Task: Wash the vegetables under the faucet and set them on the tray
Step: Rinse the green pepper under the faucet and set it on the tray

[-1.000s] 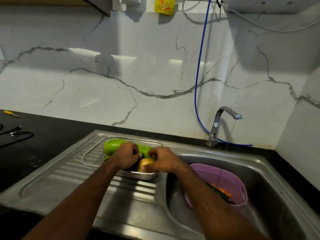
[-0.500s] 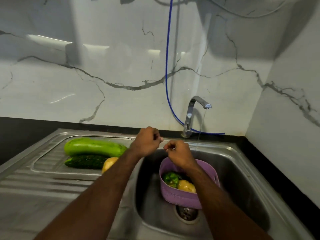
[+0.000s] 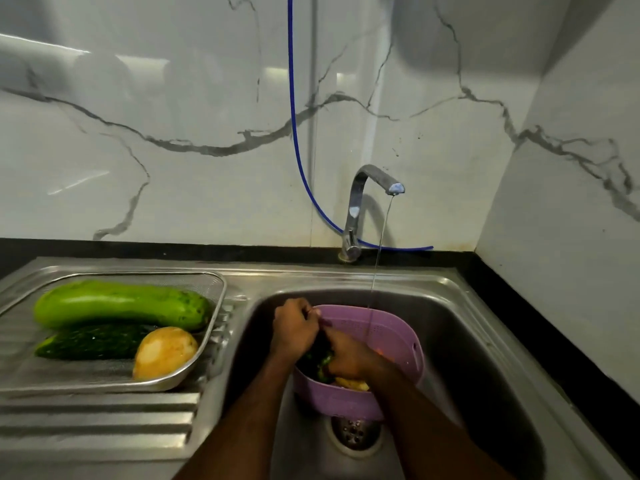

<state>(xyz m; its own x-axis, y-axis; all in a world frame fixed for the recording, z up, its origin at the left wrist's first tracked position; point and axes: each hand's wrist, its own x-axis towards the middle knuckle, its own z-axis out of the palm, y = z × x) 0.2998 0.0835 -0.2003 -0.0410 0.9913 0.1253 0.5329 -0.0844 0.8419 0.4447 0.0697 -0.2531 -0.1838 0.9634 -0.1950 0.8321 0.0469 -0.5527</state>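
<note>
Both hands were in the purple basket (image 3: 388,341) in the sink (image 3: 485,341): the left hand (image 3: 294,329) held its rim, the right hand (image 3: 349,355) curled around a green pepper (image 3: 320,362). It looked best to lift the pepper into the water (image 3: 375,268), rub it all over, then set it on the tray (image 3: 104,382).

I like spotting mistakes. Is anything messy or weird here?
Nothing is spilled or broken. One oddity: the faucet runs a thin stream onto the purple basket rim while both hands dig inside, so no vegetable is under it.
</note>
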